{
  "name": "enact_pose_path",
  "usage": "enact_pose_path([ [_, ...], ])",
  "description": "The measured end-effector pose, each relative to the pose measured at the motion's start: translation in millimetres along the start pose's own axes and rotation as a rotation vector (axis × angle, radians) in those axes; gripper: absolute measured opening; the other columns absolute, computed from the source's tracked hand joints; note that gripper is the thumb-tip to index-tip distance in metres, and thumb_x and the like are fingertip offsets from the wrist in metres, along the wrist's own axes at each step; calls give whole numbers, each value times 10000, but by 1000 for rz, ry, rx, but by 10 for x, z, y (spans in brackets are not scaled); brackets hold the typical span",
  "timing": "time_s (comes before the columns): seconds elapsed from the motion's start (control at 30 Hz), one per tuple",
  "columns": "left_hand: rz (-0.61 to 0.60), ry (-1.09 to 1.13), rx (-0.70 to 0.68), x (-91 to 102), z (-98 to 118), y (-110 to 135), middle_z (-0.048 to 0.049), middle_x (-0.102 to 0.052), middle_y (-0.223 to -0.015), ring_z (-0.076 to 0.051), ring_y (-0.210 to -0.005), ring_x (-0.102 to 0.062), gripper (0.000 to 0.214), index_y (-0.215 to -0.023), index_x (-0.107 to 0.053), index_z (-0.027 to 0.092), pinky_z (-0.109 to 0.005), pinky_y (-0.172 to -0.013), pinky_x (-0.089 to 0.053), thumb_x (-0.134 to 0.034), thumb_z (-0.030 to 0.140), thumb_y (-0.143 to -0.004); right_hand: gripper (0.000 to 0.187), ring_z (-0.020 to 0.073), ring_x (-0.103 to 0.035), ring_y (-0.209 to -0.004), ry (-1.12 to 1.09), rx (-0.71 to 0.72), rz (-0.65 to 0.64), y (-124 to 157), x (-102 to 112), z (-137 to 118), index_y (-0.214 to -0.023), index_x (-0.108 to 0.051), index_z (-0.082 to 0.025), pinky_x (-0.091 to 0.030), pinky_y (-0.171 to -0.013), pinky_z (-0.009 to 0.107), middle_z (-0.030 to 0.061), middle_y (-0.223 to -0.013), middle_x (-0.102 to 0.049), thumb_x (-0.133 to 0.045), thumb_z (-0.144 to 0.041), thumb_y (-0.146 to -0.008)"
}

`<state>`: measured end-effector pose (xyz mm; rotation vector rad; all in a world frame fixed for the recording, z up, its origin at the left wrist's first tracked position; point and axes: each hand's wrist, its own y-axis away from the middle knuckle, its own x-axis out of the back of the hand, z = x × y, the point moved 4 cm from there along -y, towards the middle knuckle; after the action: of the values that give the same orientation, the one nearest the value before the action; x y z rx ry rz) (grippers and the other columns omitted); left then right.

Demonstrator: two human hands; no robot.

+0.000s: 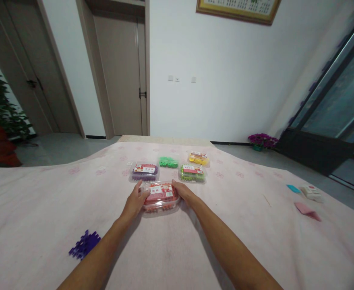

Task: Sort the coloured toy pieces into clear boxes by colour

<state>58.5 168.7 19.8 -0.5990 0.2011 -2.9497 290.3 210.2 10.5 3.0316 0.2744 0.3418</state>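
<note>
A clear plastic box (161, 207) with red-orange pieces inside and a printed label on its lid lies in front of me. My left hand (136, 198) grips its left end, with the thumb on the lid. My right hand (183, 191) holds the right end, its fingers partly hidden behind the box. Just beyond stand similar boxes: a purple-filled box (144, 177) to the left and a lime-green-filled box (191, 177) to the right. Farther back are a green-filled box (168, 162) and a yellow-filled box (198, 161).
Dark blue notched pieces (85, 244) lie beside my left forearm on the pink flowered tablecloth (240, 241). At the right are a blue item (293, 188), a white packet (311, 193), a pink cloth (307, 211) and a thin stick (267, 200).
</note>
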Motion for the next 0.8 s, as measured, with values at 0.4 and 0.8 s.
enact_pose_path([
  [0.4, -601, -713, -295, -1, 621, 218, -219, -305, -1596, -484, -1448, -266, 1240, -1549, -354, 323, -665, -1109, -217, -841, 617, -447, 595, 212, -614, -705, -61, 60, -63, 196, -155, -53, -760, -671, -149, -478, -688, 323, 66, -700, -694, -512, -714, -854],
  [0.8, -389, -848, -216, 1254, 240, 195, -158, -512, -1358, -394, -1193, -522, 1040, -1531, -354, 386, -464, -922, -448, -738, 534, -575, 584, 210, -640, -848, -11, 181, 10, 418, -173, 3, -1034, -708, -139, -485, -811, 332, 113, -948, -724, -480, -657, -887],
])
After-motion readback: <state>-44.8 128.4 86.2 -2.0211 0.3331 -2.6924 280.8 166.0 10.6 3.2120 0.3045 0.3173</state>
